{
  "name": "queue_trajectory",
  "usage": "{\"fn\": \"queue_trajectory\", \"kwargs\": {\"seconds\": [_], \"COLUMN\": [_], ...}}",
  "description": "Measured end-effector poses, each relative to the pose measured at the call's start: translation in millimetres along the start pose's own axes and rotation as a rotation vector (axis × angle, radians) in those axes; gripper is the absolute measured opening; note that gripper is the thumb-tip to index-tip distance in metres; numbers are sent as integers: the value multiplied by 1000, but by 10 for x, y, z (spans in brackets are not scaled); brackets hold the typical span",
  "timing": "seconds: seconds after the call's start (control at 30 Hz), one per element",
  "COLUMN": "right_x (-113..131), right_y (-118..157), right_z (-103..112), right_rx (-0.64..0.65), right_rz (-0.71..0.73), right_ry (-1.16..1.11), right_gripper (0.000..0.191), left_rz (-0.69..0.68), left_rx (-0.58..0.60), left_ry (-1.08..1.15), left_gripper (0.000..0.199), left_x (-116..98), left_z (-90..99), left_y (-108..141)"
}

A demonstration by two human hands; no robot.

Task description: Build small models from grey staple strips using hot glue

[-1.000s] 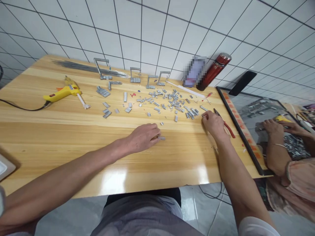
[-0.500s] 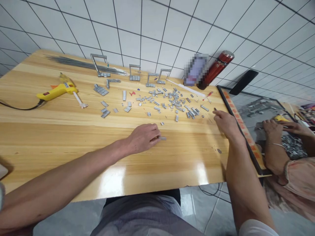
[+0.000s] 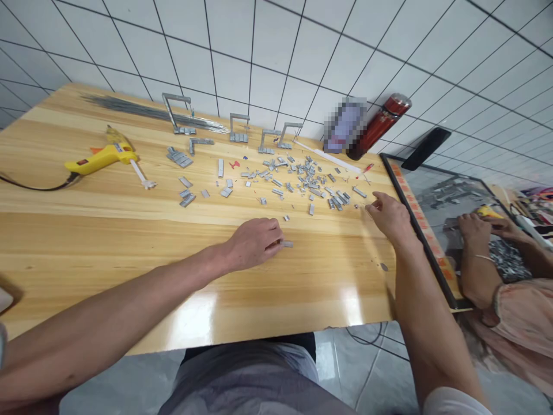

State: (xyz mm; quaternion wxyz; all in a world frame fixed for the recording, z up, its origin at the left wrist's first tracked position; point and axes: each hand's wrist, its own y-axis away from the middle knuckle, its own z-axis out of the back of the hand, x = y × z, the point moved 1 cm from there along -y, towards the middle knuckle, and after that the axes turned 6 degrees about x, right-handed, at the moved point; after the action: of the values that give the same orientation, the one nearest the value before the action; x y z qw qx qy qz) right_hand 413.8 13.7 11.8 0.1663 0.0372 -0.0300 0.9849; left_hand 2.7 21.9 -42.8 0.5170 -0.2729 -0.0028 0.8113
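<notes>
1. Just below centre, a metal strip (image 3: 287,244) is pinched by the left hand (image 3: 256,244), one end hidden.
2. Right of centre, the right hand (image 3: 391,219) is curled; its fingertip grip cannot be told.
3. The cord (image 3: 47,189) is cut off, left.

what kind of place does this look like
Probably a small craft or assembly workshop: a yellow glue gun, scattered small grey pieces and a bundle of thin rods lie on the wooden table.

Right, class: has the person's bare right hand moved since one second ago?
Yes: the bare right hand has moved rightward, nearer the black-edged rectangular panel.
</notes>
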Motion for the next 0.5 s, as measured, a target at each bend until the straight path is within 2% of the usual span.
{"fn": "queue_trajectory", "kwargs": {"seconds": [0.07,0.17,0.27,0.37,0.43,0.5], "right_x": [174,624,1190,1656,1837,1913], "right_y": [73,289,615,918,1035,1074], "right_z": [73,149,142,46,-54,-170], "right_rx": [-48,-109,-51,31,20,-15], "right_rz": [103,306,578,802,862,871], "right_ry": [-99,-244,-345,-338,-299,-281], "right_gripper": [45,37,33,33,32,32], "left_rz": [16,79,127,157,175,191], "left_rx": [-3,-40,-85,-99,-90,-79], "left_ry": [21,34,-32,-97,-98,-90], "left_gripper": [20,16,11,12,13,11], "left_x": [-8,-9,-3,-3,-13,-32], "left_z": [6,24,43,52,56,62], "left_y": [2,12,21,21,15,6]}}
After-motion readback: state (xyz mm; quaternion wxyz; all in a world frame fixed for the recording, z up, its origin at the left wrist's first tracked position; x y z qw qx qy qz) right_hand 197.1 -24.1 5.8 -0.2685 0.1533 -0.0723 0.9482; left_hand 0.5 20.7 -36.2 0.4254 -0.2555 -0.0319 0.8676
